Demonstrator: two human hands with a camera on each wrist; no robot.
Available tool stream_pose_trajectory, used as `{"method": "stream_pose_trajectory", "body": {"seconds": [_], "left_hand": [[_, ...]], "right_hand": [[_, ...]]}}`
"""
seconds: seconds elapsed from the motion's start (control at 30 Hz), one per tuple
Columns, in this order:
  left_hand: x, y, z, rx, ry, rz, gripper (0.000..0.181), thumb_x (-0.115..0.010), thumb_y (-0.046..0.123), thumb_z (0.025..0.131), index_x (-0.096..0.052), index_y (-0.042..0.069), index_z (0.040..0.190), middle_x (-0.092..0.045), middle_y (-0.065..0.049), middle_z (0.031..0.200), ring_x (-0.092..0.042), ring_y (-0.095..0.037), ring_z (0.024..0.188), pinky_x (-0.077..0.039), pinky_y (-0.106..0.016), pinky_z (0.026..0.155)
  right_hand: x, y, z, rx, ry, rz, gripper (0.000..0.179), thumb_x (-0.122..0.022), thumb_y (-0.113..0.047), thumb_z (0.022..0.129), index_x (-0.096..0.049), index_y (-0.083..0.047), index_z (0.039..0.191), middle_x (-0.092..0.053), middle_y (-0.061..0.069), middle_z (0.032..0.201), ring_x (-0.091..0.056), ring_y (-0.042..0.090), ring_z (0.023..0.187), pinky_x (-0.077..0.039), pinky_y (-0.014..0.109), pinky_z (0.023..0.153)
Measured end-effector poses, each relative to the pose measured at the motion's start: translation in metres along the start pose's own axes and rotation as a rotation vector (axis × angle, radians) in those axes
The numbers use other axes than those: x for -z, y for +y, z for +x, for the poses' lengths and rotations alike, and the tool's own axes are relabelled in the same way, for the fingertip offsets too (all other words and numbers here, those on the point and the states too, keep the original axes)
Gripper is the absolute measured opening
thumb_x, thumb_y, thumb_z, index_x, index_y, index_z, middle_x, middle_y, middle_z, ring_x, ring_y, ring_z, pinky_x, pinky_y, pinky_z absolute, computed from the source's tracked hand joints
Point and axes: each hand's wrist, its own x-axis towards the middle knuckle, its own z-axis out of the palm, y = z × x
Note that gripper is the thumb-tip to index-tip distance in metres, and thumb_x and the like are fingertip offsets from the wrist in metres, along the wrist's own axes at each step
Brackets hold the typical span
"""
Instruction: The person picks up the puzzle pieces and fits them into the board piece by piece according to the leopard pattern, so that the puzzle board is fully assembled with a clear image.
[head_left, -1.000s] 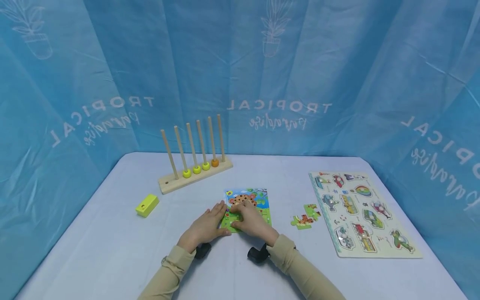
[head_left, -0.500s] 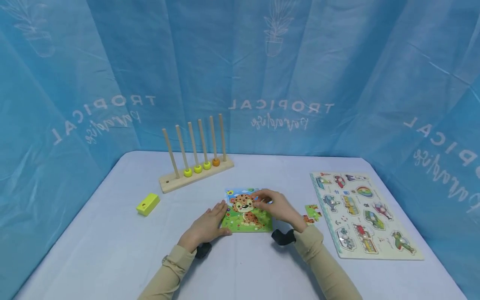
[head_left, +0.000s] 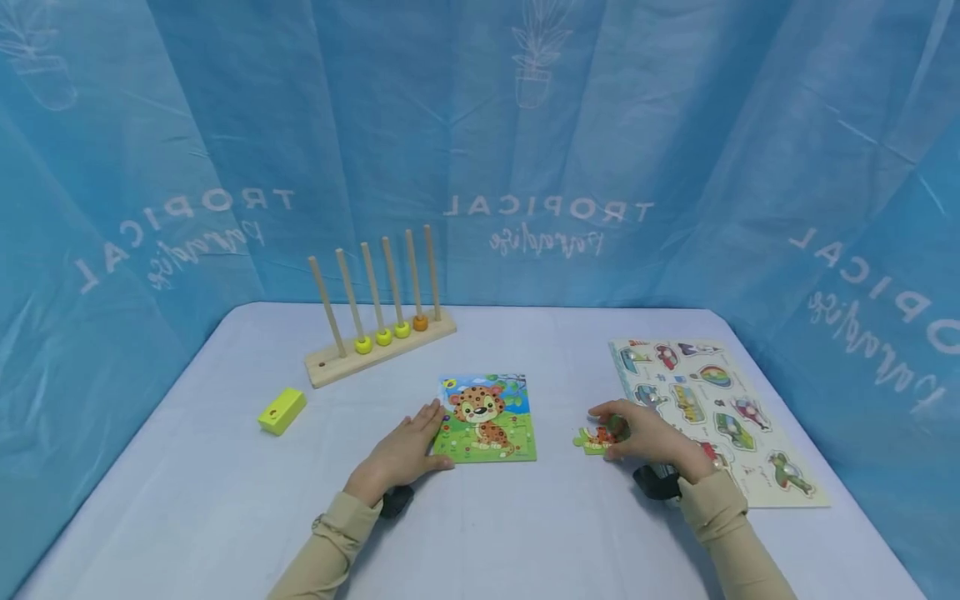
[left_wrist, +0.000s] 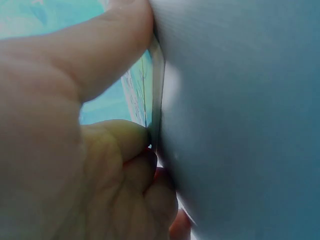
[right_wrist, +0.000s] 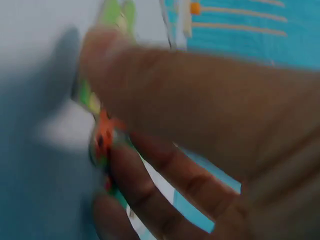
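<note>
A square leopard jigsaw puzzle (head_left: 487, 425) lies on the white table, its picture showing a spotted leopard on green grass. My left hand (head_left: 401, 454) rests at its left edge with the fingers extended; the left wrist view shows the thumb and fingers at the puzzle's edge (left_wrist: 157, 100). To the right, my right hand (head_left: 647, 433) is over two loose jigsaw pieces, thumb and forefinger spread apart around them. The orange-and-green piece (head_left: 595, 440) shows beyond the fingertips, while the green piece (head_left: 618, 427) is partly hidden under the hand. The right wrist view is blurred.
A knob puzzle board (head_left: 738, 429) with vehicle pictures lies at the right, partly beneath the right forearm. At the back left stands a wooden peg rack (head_left: 382, 350) with yellow and orange beads. A yellow block (head_left: 282, 411) sits at the left. Blue curtains (head_left: 465, 150) surround the table.
My right hand has left the leopard puzzle and moved right to the loose pieces, uncovering the picture. The left hand stays at the puzzle's left edge. The head view has shifted slightly.
</note>
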Motion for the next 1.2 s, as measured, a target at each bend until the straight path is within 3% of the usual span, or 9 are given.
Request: {"method": "stream_pose_trajectory", "body": {"seconds": [0.17, 0.43, 0.63, 0.73, 0.93, 1.2], "left_hand": [[0.0, -0.003, -0.001, -0.01, 0.004, 0.008, 0.085, -0.066, 0.04, 0.089, -0.026, -0.002, 0.151, -0.02, -0.018, 0.161, -0.021, -0.035, 0.149, -0.021, -0.051, 0.122], [-0.001, -0.002, -0.003, -0.006, -0.002, 0.003, 0.085, -0.066, 0.041, 0.089, -0.027, -0.003, 0.151, -0.02, -0.018, 0.161, -0.022, -0.035, 0.148, -0.022, -0.051, 0.122], [0.0, 0.001, -0.002, 0.001, -0.002, 0.008, 0.085, -0.066, 0.04, 0.089, -0.027, -0.003, 0.151, -0.02, -0.018, 0.161, -0.021, -0.034, 0.149, -0.021, -0.05, 0.122], [0.0, 0.0, -0.001, 0.001, -0.004, 0.009, 0.085, -0.066, 0.04, 0.089, -0.026, -0.003, 0.151, -0.019, -0.018, 0.161, -0.021, -0.034, 0.149, -0.021, -0.051, 0.122], [0.0, 0.0, -0.002, 0.0, -0.015, 0.001, 0.085, -0.066, 0.04, 0.089, -0.026, -0.003, 0.151, -0.019, -0.018, 0.161, -0.02, -0.034, 0.149, -0.021, -0.051, 0.122], [0.001, 0.001, -0.002, -0.001, -0.008, 0.011, 0.084, -0.066, 0.04, 0.09, -0.026, -0.002, 0.151, -0.019, -0.018, 0.161, -0.021, -0.034, 0.149, -0.021, -0.051, 0.122]], "right_hand": [[-0.011, -0.006, 0.016, -0.023, 0.044, -0.067, 0.043, -0.078, -0.001, 0.076, -0.065, -0.002, 0.118, -0.062, 0.009, 0.105, -0.053, 0.016, 0.086, -0.049, 0.028, 0.072], [-0.022, -0.002, 0.056, -0.133, 0.119, 0.029, 0.045, -0.075, -0.003, 0.08, -0.061, -0.002, 0.123, -0.061, 0.016, 0.102, -0.052, 0.02, 0.078, -0.046, 0.029, 0.064], [-0.026, -0.002, 0.064, -0.216, 0.179, -0.059, 0.038, -0.069, -0.015, 0.088, -0.062, -0.002, 0.124, -0.067, 0.019, 0.11, -0.062, 0.026, 0.094, -0.052, 0.043, 0.081], [-0.027, -0.004, 0.063, -0.228, 0.189, -0.039, 0.038, -0.067, -0.015, 0.091, -0.062, -0.002, 0.126, -0.067, 0.018, 0.11, -0.062, 0.026, 0.093, -0.052, 0.041, 0.08], [-0.032, -0.016, 0.064, -0.201, 0.209, 0.079, 0.03, -0.066, -0.014, 0.092, -0.064, -0.005, 0.121, -0.067, 0.016, 0.106, -0.059, 0.02, 0.085, -0.049, 0.028, 0.067], [-0.064, -0.057, 0.072, -0.058, 0.134, 0.278, 0.033, -0.066, -0.015, 0.092, -0.062, -0.014, 0.125, -0.066, 0.009, 0.073, -0.052, 0.015, 0.057, -0.037, 0.026, 0.047]]}}
